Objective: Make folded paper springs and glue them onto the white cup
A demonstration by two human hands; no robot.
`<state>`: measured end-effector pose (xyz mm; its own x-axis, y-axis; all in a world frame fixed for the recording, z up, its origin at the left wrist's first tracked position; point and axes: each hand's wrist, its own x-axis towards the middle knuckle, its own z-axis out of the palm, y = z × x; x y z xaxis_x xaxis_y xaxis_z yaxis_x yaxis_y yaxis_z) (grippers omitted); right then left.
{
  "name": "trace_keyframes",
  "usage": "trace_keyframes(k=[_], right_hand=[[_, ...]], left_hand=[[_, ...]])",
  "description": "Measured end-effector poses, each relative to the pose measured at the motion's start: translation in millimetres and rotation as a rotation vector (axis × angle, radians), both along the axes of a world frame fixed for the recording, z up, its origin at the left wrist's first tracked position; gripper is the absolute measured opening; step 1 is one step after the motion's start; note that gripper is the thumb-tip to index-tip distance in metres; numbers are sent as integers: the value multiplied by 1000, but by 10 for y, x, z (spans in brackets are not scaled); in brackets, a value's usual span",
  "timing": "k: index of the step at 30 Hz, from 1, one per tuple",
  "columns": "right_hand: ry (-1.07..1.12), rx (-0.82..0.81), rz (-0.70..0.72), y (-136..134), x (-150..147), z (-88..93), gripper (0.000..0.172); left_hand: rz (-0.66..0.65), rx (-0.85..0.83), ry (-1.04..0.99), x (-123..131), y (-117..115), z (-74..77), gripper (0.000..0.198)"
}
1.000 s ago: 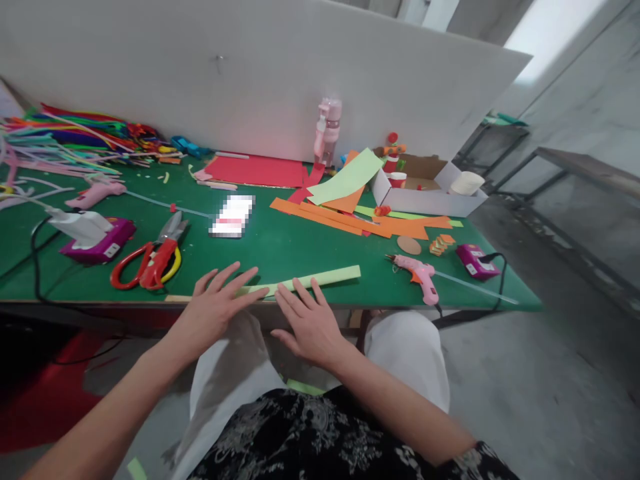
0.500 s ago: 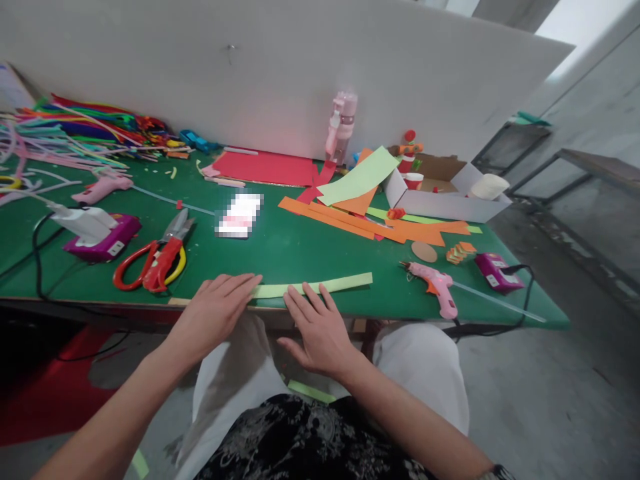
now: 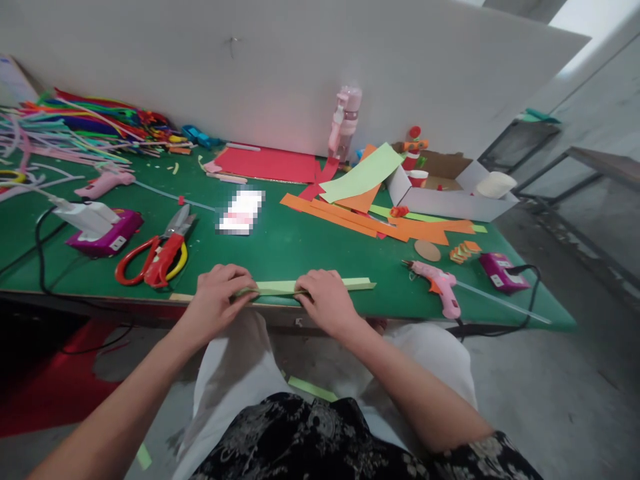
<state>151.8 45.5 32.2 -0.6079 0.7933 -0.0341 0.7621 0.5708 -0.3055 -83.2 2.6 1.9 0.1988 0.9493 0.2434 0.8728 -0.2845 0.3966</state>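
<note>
A light green paper strip (image 3: pixel 280 287) lies along the front edge of the green table, with a lengthwise crease showing at its right end. My left hand (image 3: pixel 223 297) pinches its left end between thumb and fingers. Farther right along the strip, my right hand (image 3: pixel 327 300) grips it with curled fingers, and the strip's right end sticks out beyond it. To the left of my left hand lie the red-handled scissors (image 3: pixel 159 260). A pink glue gun (image 3: pixel 437 283) rests to the right of my right hand.
Orange strips (image 3: pixel 345 217), a light green sheet (image 3: pixel 363 173) and red paper (image 3: pixel 270 164) lie farther back. A white box (image 3: pixel 450 203) stands at the right, and a pink bottle (image 3: pixel 345 123) by the wall. Pipe cleaners (image 3: pixel 100 127) and a purple power block (image 3: pixel 105 233) are left.
Both hands have gone from lying flat on the strip to pinching it with curled fingers. The strip, flat before, now shows a raised fold along its length.
</note>
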Motion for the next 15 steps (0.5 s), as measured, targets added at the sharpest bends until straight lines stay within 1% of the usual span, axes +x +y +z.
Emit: trace_keyframes(k=[3,7,10,15], right_hand=[[7,-41,16,20,19,17,17],[16,-101,-30,68,7,27,15],[-5,-153,-58,140,6,64,15],[-87,-204,-62,276,55,140,20]], left_hand=[[-8,25,34,29,-45,24,30],[32,34,78,101,-30,81,31],[65,-18,104,141,28,114,34],[100,-129,122,179,99,150,29]])
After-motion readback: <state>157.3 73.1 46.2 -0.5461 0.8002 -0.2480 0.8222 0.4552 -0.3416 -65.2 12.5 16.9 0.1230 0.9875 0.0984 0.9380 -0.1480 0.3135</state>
